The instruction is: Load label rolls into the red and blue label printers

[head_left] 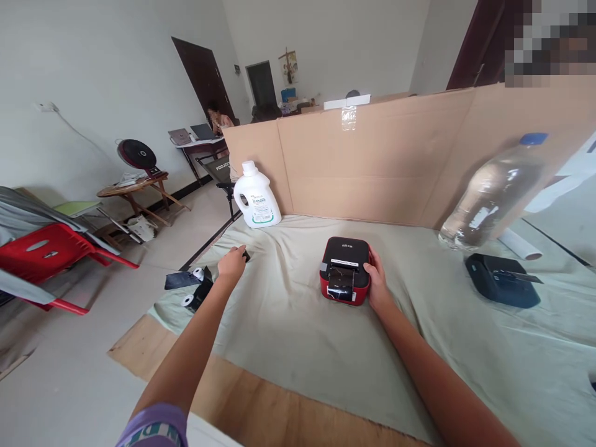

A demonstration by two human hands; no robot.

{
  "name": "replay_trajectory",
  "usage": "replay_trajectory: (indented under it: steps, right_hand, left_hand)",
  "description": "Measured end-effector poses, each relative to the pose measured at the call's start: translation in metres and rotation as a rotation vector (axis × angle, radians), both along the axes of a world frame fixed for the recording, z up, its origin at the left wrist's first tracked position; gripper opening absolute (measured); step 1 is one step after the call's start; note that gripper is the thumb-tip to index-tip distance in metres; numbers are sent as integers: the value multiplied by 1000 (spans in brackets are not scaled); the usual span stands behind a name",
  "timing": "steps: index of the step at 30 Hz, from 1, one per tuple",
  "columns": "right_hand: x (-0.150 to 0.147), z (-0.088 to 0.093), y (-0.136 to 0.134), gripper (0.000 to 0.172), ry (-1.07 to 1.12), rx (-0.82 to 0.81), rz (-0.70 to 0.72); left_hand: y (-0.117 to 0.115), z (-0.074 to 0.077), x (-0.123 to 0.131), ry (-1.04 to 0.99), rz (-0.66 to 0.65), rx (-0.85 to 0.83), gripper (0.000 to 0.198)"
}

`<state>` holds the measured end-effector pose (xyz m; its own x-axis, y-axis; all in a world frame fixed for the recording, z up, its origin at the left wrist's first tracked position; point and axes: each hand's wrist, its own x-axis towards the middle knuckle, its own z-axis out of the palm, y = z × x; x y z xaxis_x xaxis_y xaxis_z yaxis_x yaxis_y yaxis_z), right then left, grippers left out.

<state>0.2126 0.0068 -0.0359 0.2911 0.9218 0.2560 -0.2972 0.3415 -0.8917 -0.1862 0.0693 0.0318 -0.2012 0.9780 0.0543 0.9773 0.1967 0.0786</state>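
A small red-and-black label printer (345,254) rests on the pale green cloth (298,335), with a strip of glossy black labels (341,284) hanging from its front. Along the printer's right side my right hand (378,282) is closed, thumb on the near edge and fingers behind. My left hand (231,266) is closed at the left of the cloth, its fingers pinching a small dark piece (246,256) that is mostly hidden. Beside my left forearm lie white-cored rolls of black labels (195,292), with a loose strip trailing off the edge.
A white detergent jug (261,202) stands at the back left against a cardboard screen (354,167). To the right are a large clear bottle (493,192) with a blue cap and a dark blue printer-like device (503,280). A red chair (46,254) is on the floor at left.
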Motion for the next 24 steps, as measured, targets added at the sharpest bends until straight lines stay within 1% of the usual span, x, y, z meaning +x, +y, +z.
replay_trajectory:
  steps: [3,6,8,11,14,15,17,18,19,20,21,22,24]
  right_hand:
    - [1,-1,1,53,3,-3,-5]
    - [2,-3,2,53,21,0,-2]
    - [2,-3,2,53,14,-8,1]
    - [1,-1,2,52,-3,-12,-3]
    - [0,1,3,49,-16,-3,-26]
    - [1,0,2,47,-20,-11,-36]
    - [3,-2,-3,43,-19,-48,-51]
    - [6,-3,-7,42,-18,-67,-45]
    - [9,-4,-12,42,-23,-82,-27]
    - [12,-5,-19,44,-41,-90,6]
    - [16,-6,-26,47,-78,-95,52]
    - [18,-5,-34,53,-136,-98,95]
    - [21,0,-47,69,-305,-104,123]
  left_hand:
    - [-8,11,-3,31,-14,-15,40]
    - [-28,21,-10,60,-28,-11,38]
    - [-48,20,-16,79,-38,-10,37]
    - [-76,11,-22,104,-42,-51,37]
    - [-94,4,-20,99,-10,-79,42]
    - [-97,5,-16,98,4,-49,45]
    - [-100,10,-2,72,-1,87,51]
    - [-100,13,9,22,-37,177,53]
    - [-98,15,23,-70,-100,258,53]
    - [-96,16,41,-222,-180,308,51]
    - [-92,15,62,-427,-290,298,49]
    - [-88,12,85,-661,-373,246,49]
    - [-77,0,133,-1097,-423,111,50]
